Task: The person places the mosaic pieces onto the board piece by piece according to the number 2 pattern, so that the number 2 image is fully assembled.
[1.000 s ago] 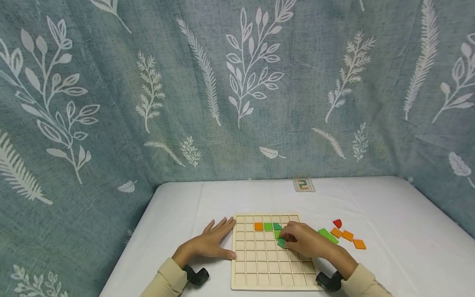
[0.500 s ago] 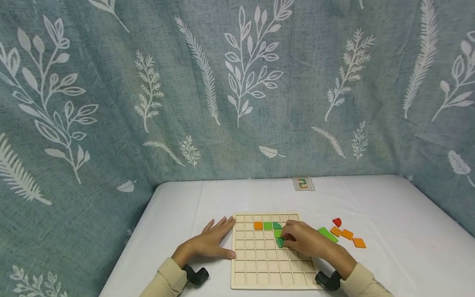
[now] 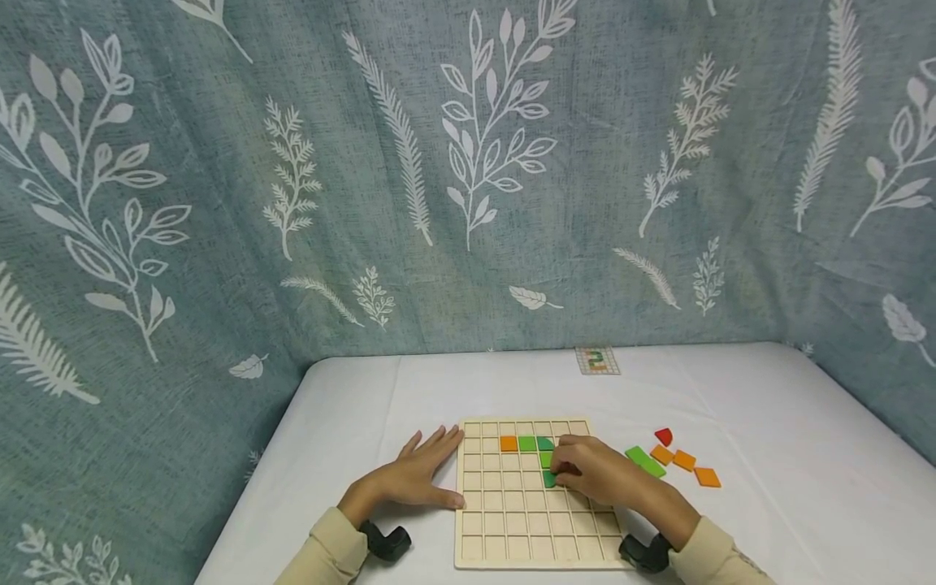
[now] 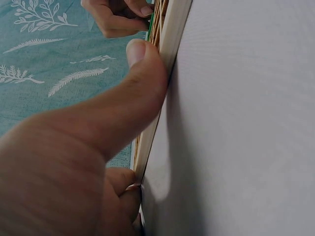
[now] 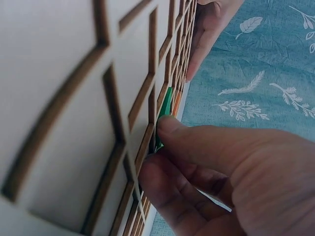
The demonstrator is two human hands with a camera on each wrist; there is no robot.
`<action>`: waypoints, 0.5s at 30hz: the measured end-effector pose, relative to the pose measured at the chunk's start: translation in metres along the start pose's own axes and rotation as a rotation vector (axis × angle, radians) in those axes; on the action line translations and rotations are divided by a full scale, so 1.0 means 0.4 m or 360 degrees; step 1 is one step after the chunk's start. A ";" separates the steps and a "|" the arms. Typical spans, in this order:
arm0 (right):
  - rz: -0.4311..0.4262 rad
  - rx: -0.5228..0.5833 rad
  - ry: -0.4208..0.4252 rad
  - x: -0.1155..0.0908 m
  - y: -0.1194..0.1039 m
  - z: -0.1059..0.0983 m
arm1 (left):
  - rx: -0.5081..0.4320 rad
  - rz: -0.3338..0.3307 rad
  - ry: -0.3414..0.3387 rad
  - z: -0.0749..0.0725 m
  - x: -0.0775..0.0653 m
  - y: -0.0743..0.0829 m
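The dark green tile [image 3: 549, 479] has straightened at the grid board [image 3: 506, 525], lower centre, pinched by the fingers of the right hand [image 3: 595, 473], seemingly for fine control. The left hand [image 3: 413, 479], fingers apart, likely braces the left edge.

Dk grn tile [image 3: 548, 479] shifted left, prob. straighter now.

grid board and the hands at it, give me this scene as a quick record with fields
left hand: touches left edge of grid board
right hand: pinches a green tile
row on board, left to right: orange tile, light green tile, rounded green tile
loose, right of board: red piece, three orange pieces
card: near far edge of table
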State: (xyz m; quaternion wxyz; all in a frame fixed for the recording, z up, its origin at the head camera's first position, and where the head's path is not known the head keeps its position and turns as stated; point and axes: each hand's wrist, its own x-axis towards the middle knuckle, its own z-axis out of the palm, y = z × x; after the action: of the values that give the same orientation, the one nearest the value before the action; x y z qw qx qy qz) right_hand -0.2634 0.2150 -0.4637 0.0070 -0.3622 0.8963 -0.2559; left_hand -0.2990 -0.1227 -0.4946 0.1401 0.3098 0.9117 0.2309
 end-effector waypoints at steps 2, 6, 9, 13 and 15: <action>-0.0007 -0.0002 0.0000 0.000 0.001 0.001 | 0.0001 0.0004 -0.0001 0.000 0.000 0.000; -0.0006 -0.0001 0.0004 0.000 0.002 0.003 | -0.0004 0.0013 -0.0004 0.000 -0.001 0.001; -0.0006 -0.0005 0.0016 0.000 0.001 0.004 | -0.0006 0.0017 0.0002 -0.002 -0.001 0.002; -0.0014 -0.0009 0.0034 -0.001 0.000 0.004 | 0.0003 0.0021 0.0008 -0.001 -0.001 0.002; -0.0014 -0.0005 0.0038 -0.002 -0.001 0.004 | 0.0004 0.0022 0.0007 -0.001 0.000 0.002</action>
State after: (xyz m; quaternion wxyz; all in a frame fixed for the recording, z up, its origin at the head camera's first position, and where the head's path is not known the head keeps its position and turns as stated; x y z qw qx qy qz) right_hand -0.2621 0.2145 -0.4649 -0.0053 -0.3629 0.8951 -0.2588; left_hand -0.2986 -0.1224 -0.4940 0.1362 0.3158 0.9101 0.2313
